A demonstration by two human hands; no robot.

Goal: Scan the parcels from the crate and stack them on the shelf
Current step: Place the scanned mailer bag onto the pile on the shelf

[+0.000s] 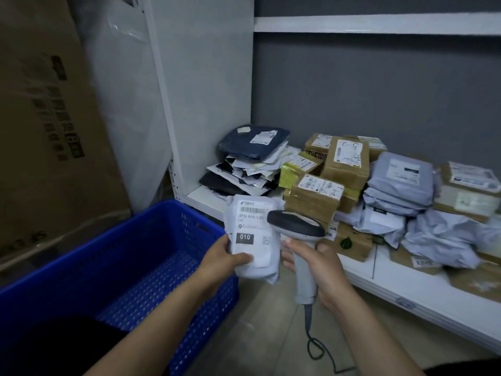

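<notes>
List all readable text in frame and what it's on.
"010": white print on the held parcel, on its label.
"010-010-L", likely: under its barcode, end hidden by the scanner.
"A3": handwritten, brown box.
Shelf labels, large carton print: too blurred.

Views: one, head-worn, wide-angle.
Station: at the person's head, above and behind the hands.
Facing: forward and down, toward a low white shelf [406, 294] and the floor before it.
Nearness: close. Both forearms enter from the bottom edge. The left hand [219, 256] gripping a white parcel [254, 240] and the right hand [325, 270] gripping a barcode scanner [295, 223] sit just below frame centre.
Beyond the grip, up and right: shelf bay with stacked parcels [347, 164], seen obliquely from above.
Left of and below the grip: blue crate [108, 248], looked into from above.
Far left of the grip: cardboard box [54, 131], filling that edge.
</notes>
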